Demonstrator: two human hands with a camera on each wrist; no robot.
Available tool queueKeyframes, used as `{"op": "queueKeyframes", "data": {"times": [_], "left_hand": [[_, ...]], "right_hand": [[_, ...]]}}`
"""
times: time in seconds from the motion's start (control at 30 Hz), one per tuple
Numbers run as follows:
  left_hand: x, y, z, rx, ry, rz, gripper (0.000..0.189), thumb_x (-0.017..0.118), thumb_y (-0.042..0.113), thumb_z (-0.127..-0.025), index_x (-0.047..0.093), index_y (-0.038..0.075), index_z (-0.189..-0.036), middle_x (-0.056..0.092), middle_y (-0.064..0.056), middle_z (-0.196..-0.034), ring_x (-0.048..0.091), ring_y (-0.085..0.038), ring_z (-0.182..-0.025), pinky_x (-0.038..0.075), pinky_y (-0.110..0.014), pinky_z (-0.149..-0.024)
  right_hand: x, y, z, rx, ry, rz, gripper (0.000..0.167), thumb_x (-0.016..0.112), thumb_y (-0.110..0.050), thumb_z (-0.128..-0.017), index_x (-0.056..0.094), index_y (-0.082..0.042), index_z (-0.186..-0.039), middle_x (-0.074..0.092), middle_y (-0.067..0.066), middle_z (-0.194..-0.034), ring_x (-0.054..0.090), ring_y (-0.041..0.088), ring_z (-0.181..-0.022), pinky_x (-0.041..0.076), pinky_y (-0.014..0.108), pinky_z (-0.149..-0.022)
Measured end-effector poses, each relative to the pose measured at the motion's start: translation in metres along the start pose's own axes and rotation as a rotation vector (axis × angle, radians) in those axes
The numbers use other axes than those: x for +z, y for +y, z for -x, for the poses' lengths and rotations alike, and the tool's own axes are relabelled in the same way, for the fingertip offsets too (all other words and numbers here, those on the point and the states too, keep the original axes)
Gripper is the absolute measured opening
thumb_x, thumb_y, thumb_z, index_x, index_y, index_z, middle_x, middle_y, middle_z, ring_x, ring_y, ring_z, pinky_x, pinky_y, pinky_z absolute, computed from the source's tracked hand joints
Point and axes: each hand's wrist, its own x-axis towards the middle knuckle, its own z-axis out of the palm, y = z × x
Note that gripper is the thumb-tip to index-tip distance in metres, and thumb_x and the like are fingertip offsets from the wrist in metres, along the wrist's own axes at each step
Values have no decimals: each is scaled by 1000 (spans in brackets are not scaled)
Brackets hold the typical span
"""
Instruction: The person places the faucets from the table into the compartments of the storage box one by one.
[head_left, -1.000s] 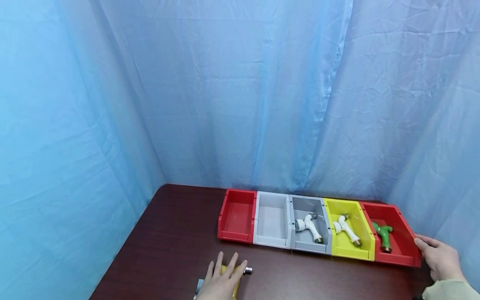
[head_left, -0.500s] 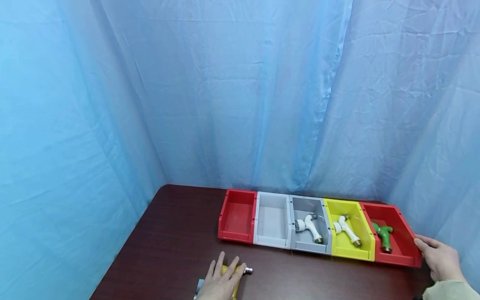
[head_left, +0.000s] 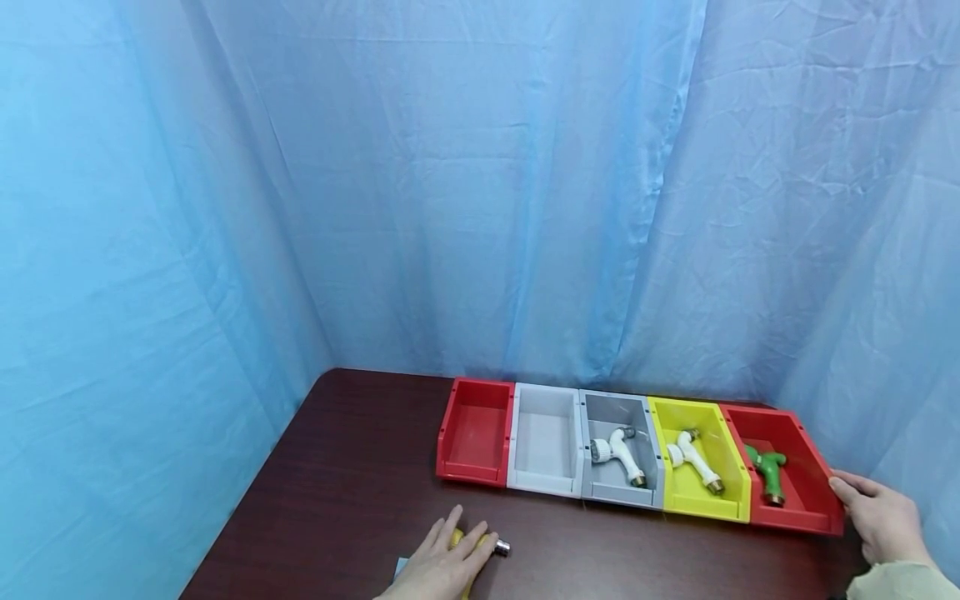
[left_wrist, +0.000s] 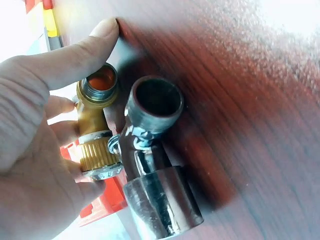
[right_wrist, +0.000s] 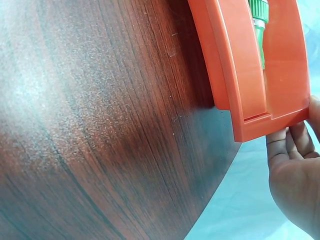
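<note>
Left hand [head_left: 441, 567]: fingers loosely spread over the yellow tap [left_wrist: 93, 120], beside a chrome tap [left_wrist: 162, 200]. Right hand [head_left: 887, 518] pinches the rightmost red bin [head_left: 797, 518] at its edge. Table [head_left: 337, 492] dark, wood-grained; blue curtains [head_left: 450, 208] behind.

No legible text, label, brand, number or sign appears in the head view or in either wrist view. In the left wrist view, the metal ring [left_wrist: 102, 174] of the yellow tap [left_wrist: 91, 120] carries small dark marks, which are too small and blurred to identify as characters. In the same view, the pale specks on the dark fitting [left_wrist: 161, 197] cannot be read as lettering.
</note>
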Motion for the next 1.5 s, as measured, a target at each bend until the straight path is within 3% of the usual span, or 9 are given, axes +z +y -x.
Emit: {"op": "queueKeyframes", "data": {"times": [0.1, 0.27, 0.47, 0.57, 0.83, 1.0, 1.2, 1.33, 1.5], "left_hand": [[-3, 0, -2, 7, -39, 23, 84, 68, 70, -84, 42, 33, -155, 44, 4, -158, 32, -42, -149, 34, -61, -116], [-4, -3, -3, 57, -17, -43, 82, 69, 70, -83, 43, 36, -153, 47, 4, -154, 43, -38, -142, 39, -57, -114], [2, -7, 0, 207, 199, -233, 77, 63, 73, -86, 52, 27, -147, 57, 0, -138, 57, -28, -118, 50, -46, -101], [3, -8, 0, 242, 291, -300, 77, 63, 73, -85, 55, 24, -144, 60, -1, -132, 58, -25, -109, 53, -43, -94], [1, -8, -2, 211, 280, -289, 77, 71, 69, -82, 55, 24, -143, 60, 1, -130, 58, -23, -106, 54, -41, -92], [-1, -7, -3, 200, 302, -321, 83, 81, 63, -76, 56, 22, -143, 60, 1, -131, 57, -22, -105, 54, -41, -91], [-6, -5, -4, 182, 312, -302, 92, 88, 60, -70, 54, 20, -145, 60, -1, -136, 57, -24, -109, 53, -43, -94], [-10, -2, -4, 170, 337, -301, 98, 91, 59, -66, 53, 19, -146, 59, -2, -137, 56, -24, -110, 52, -43, -97], [-15, 0, -8, 140, 328, -273, 102, 92, 61, -64, 51, 20, -148, 56, 0, -139, 53, -24, -113, 50, -44, -99]], "right_hand": [[-1, 3, -5, -8, 1, 2, 56, 56, -23, -106, 42, 9, -150, 50, 42, -134, 62, 17, -69, 53, 30, -48], [-2, 2, -4, -7, 2, 3, 56, 57, -22, -106, 42, 9, -149, 54, 41, -130, 64, 22, -74, 54, 33, -50], [-2, -3, 5, -17, 3, 2, 56, 56, -22, -106, 41, 9, -150, 54, 42, -129, 59, 11, -66, 55, 33, -52], [-2, -4, 7, -15, 3, -3, 56, 55, -22, -106, 40, 8, -151, 52, 41, -131, 56, 6, -64, 54, 31, -52], [-1, 1, 1, -13, -2, 5, 58, 54, -26, -107, 38, 6, -153, 38, 38, -148, 60, 15, -72, 53, 28, -50], [-1, 4, -3, -18, -1, 7, 58, 54, -26, -107, 39, 6, -152, 39, 39, -147, 54, 3, -62, 53, 28, -49], [-2, 7, -8, -4, -8, 10, 59, 55, -27, -107, 37, 6, -153, 47, 40, -140, 64, 25, -81, 56, 34, -53], [-2, 7, -9, -5, -2, 16, 59, 55, -27, -106, 38, 5, -153, 51, 39, -135, 60, 12, -70, 57, 35, -54], [-1, 6, -5, -16, -6, 6, 59, 54, -28, -107, 38, 5, -153, 38, 38, -149, 55, 4, -64, 53, 29, -50]]}}
